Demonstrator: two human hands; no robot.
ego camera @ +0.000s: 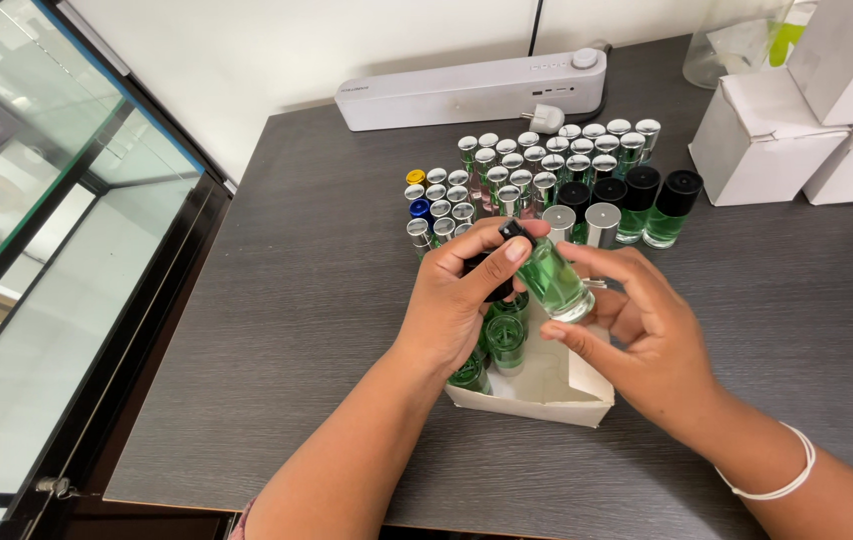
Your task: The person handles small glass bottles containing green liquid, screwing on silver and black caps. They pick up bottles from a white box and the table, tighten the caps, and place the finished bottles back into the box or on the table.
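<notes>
Both hands hold a green bottle over a box (more green bottles inside).

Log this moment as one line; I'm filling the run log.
left hand: grips cap end of green bottle | right hand: holds bottle base | below: open white box with green bottles | behind: small capped bottles

1. The left hand covers the top of the tilted clear glass bottle of green liquid, so its cap end is mostly unseen
2. Green glass bottles in the open white cardboard tray sit partly behind that hand
3. White cardboard boxes are cut off by the right edge
4. The clear plastic container is cropped at the top
</notes>
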